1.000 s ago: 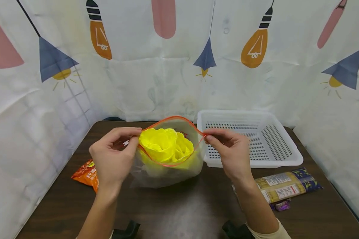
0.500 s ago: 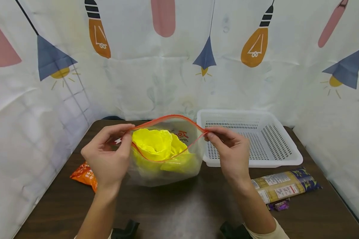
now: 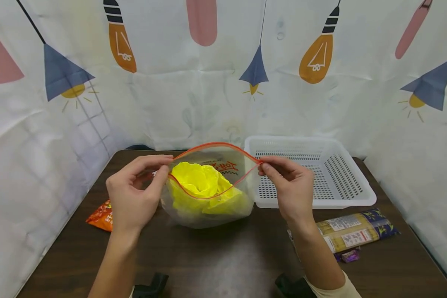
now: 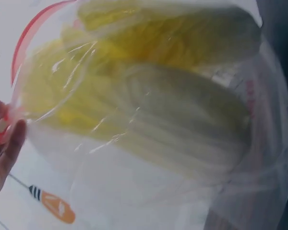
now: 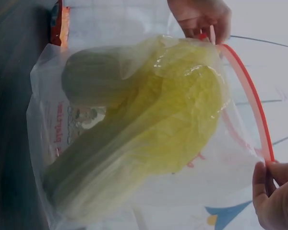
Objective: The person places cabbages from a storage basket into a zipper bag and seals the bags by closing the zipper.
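Note:
A clear zip bag [image 3: 193, 220] with a red-orange zip rim stands at the middle of the table, its mouth gaping. Inside lie two Chinese cabbages [image 5: 110, 158], their yellow leafy ends [image 3: 199, 180] toward the mouth and pale thick ends toward the bottom. My left hand [image 3: 135, 192] pinches the rim's left end between thumb and fingers; a red slider with a pale part shows there in the left wrist view. The rim's right end is pinched by my right hand [image 3: 292, 186]. Red lettering [image 3: 225, 166] shows on the bag's far wall.
A white perforated basket [image 3: 354, 203] stands behind my right hand. Right of my forearm lie a long yellow-and-blue packet [image 3: 354, 229] and a small purple wrapped piece [image 3: 350, 255]. An orange packet [image 3: 101, 217] lies left. A printed curtain [image 3: 208, 103] hangs behind the table.
The bag's mouth is stretched wider sideways, and its far wall's lettering has come into sight. My left hand went left, then partly back; my right hand moved slightly right.

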`<move>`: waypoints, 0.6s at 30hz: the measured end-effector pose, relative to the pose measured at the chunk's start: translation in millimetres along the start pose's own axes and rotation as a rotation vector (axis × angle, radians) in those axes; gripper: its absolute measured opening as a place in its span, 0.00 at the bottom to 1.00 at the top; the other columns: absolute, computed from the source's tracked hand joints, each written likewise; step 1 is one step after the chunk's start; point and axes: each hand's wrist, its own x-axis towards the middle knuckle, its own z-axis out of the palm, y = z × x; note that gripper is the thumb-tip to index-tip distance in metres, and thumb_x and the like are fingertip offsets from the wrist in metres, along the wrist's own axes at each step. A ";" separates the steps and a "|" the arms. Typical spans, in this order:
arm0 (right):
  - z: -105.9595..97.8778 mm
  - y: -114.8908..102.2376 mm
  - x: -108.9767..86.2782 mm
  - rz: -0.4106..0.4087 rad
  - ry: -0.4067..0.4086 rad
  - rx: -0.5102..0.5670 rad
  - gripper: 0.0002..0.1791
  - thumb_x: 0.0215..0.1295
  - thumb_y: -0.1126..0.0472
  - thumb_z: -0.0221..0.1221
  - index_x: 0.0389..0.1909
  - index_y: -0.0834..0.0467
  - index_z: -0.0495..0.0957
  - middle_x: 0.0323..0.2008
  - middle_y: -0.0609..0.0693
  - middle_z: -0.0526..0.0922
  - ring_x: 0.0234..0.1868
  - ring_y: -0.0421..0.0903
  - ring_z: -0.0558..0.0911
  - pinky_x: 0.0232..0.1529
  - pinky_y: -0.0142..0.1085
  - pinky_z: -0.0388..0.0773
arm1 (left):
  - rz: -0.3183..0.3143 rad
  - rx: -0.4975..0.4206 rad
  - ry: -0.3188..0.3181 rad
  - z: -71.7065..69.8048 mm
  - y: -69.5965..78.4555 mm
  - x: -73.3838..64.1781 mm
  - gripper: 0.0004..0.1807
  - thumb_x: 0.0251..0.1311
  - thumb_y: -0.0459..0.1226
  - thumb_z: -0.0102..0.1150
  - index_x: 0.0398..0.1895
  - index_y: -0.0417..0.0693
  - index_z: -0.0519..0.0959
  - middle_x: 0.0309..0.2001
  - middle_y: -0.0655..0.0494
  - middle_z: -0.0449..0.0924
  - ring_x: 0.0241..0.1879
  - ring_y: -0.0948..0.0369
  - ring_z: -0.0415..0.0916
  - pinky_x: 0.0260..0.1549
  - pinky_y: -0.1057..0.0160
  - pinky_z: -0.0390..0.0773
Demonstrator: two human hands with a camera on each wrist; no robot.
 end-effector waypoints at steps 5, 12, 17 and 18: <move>-0.1 0.8 0.8 0.023 0.002 -0.018 0.09 0.65 0.74 0.67 0.44 0.73 0.86 0.37 0.54 0.91 0.33 0.48 0.88 0.46 0.40 0.88 | 0.028 0.071 -0.149 -13.9 -1.9 4.1 0.16 0.56 0.20 0.66 0.44 0.44 0.90 0.46 0.52 0.90 0.42 0.63 0.86 0.45 0.75 0.83; -1.4 0.9 2.3 0.047 0.029 -0.004 0.09 0.64 0.75 0.67 0.44 0.74 0.85 0.36 0.54 0.91 0.32 0.48 0.88 0.46 0.40 0.88 | 0.088 0.227 -0.221 -26.8 -0.9 7.3 0.15 0.54 0.22 0.72 0.37 0.50 0.91 0.42 0.59 0.90 0.45 0.71 0.84 0.44 0.79 0.80; -0.7 1.7 1.9 0.027 -0.003 -0.027 0.09 0.65 0.74 0.67 0.44 0.73 0.86 0.37 0.56 0.90 0.33 0.47 0.88 0.46 0.40 0.88 | 0.156 0.349 -0.241 -26.3 -2.3 7.4 0.15 0.54 0.23 0.74 0.39 0.51 0.91 0.41 0.62 0.89 0.39 0.73 0.80 0.41 0.82 0.77; -0.9 1.7 1.7 0.027 -0.004 -0.026 0.09 0.65 0.73 0.67 0.44 0.73 0.86 0.37 0.57 0.90 0.33 0.47 0.88 0.47 0.40 0.88 | 0.165 0.355 -0.227 -25.6 -2.6 7.6 0.15 0.54 0.23 0.74 0.40 0.51 0.91 0.40 0.61 0.89 0.38 0.73 0.80 0.41 0.82 0.77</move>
